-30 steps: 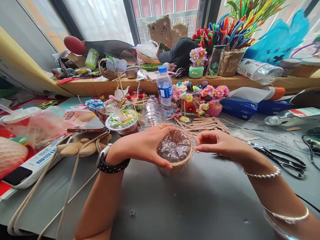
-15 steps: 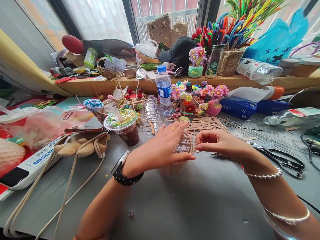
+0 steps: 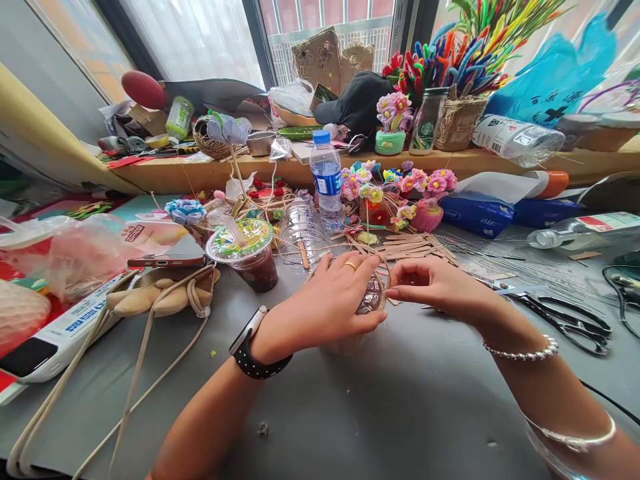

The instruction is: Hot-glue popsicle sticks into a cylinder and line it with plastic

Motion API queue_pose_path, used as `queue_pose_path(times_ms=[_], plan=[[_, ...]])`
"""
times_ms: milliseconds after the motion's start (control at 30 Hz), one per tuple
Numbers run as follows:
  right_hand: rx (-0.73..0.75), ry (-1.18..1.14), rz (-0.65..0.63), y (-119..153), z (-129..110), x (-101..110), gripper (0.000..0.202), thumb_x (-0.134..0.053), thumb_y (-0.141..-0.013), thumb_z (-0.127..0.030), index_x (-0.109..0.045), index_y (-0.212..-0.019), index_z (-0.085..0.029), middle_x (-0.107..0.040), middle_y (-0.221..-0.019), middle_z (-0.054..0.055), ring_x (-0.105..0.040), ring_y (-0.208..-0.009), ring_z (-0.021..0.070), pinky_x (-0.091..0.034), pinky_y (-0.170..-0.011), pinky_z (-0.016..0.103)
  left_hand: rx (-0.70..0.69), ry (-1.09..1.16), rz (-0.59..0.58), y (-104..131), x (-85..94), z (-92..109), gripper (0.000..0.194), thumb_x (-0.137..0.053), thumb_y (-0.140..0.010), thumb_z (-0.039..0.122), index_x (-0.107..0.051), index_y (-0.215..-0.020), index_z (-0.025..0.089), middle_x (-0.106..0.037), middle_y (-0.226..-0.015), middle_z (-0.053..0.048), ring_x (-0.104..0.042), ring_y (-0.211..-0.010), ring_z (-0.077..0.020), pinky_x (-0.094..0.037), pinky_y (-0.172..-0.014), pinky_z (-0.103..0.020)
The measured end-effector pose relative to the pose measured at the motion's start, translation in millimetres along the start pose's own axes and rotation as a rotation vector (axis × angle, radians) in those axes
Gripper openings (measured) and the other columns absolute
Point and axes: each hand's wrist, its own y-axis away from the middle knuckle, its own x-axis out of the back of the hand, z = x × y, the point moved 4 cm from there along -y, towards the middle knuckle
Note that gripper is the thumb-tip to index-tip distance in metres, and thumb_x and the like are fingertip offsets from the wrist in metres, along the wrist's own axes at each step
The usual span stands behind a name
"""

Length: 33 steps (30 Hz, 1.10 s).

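Under my left hand (image 3: 333, 297) stands a clear plastic container (image 3: 371, 298), seemingly a bottle bottom, with brown twine around its rim. My left hand spans its top, the thumb on the near side and the fingers reaching over the far side, gripping it. Its lower part is blurred and partly covered by the hand. At the right side of the rim my right hand (image 3: 425, 287) pinches the twine (image 3: 386, 270) between thumb and fingertips. A loop of this twine arches beside the container. Right behind lies another clear plastic bottle piece (image 3: 303, 230) with a thin wooden stick (image 3: 304, 255).
A lidded drink cup (image 3: 245, 257) stands left of my hands, beside a corded pouch (image 3: 160, 293). Black-handled scissors (image 3: 565, 317) lie to the right, near thin wires and cardboard strips (image 3: 415, 248). Behind are a water bottle (image 3: 327, 183) and crocheted flowers (image 3: 420, 190).
My left hand has shifted very slightly, its fingers a little more bent over the container. My right hand stays pinched at the rim, a touch further left.
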Motion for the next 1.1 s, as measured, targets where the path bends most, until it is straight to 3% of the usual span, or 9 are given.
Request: queue_pose_path(times_ms=[500, 633, 767, 867, 1000, 1100], plan=[[-0.012, -0.006, -0.002, -1.1, 2.5, -2.6, 0.03, -0.057, -0.068, -0.046, -0.05, -0.068, -0.017, -0.046, -0.062, -0.004, -0.039, -0.058, 0.0085, -0.031, -0.052, 0.022, -0.029, -0.009, 0.024, -0.4, -0.8, 1.0, 0.058, -0.048, -0.078, 0.04, -0.03, -0.125, 0.014, -0.04, -0.127, -0.013, -0.03, -0.12, -0.0279, -0.02, -0.1, -0.052], [-0.014, 0.004, 0.003, 0.3, -1.2, -0.4, 0.028, -0.057, -0.069, -0.045, -0.051, -0.069, -0.017, -0.047, -0.061, -0.004, -0.039, -0.057, 0.0076, -0.031, -0.05, 0.021, -0.028, 0.023, 0.02, 0.9, 0.5, -2.1, 0.063, -0.047, -0.077, 0.049, -0.029, -0.127, 0.015, -0.039, -0.13, -0.014, -0.03, -0.122, -0.0283, -0.017, -0.101, -0.052], [-0.045, -0.001, 0.026, 6.7, -7.2, 5.5, 0.026, -0.057, -0.069, -0.043, -0.054, -0.072, -0.018, -0.047, -0.06, -0.005, -0.036, -0.05, 0.0048, -0.027, -0.043, 0.018, -0.036, 0.164, 0.038, -1.4, 3.9, -4.8, 0.068, -0.042, -0.077, 0.056, -0.025, -0.13, 0.017, -0.038, -0.132, -0.013, -0.032, -0.123, -0.0275, -0.013, -0.102, -0.052], [-0.094, -0.001, 0.023, 13.4, -8.5, 10.7, 0.028, -0.056, -0.069, -0.046, -0.055, -0.075, -0.019, -0.046, -0.059, -0.005, -0.034, -0.047, 0.0043, -0.024, -0.039, 0.018, -0.042, 0.332, 0.128, -5.6, 8.8, -4.1, 0.056, -0.043, -0.081, 0.049, -0.033, -0.126, 0.018, -0.043, -0.129, -0.01, -0.037, -0.119, -0.0237, -0.025, -0.1, -0.042], [-0.173, 0.038, 0.045, 22.3, -8.9, 22.8, 0.034, -0.055, -0.068, -0.051, -0.057, -0.078, -0.019, -0.051, -0.066, -0.002, -0.042, -0.053, 0.0077, -0.03, -0.042, 0.019, -0.105, 0.611, 0.191, -10.4, 13.2, -1.4, 0.035, -0.053, -0.079, 0.036, -0.05, -0.108, 0.017, -0.055, -0.114, -0.006, -0.05, -0.105, -0.017, -0.038, -0.089, -0.027], [-0.237, 0.159, 0.06, 32.9, -3.8, 32.8, 0.035, -0.053, -0.067, -0.052, -0.06, -0.078, -0.019, -0.058, -0.071, 0.001, -0.051, -0.062, 0.0121, -0.037, -0.051, 0.022, -0.058, 0.805, 0.181, -13.2, 11.8, -6.2, 0.022, -0.052, -0.08, 0.032, -0.057, -0.089, 0.013, -0.061, -0.096, -0.006, -0.056, -0.092, -0.0157, -0.042, -0.082, -0.026]])
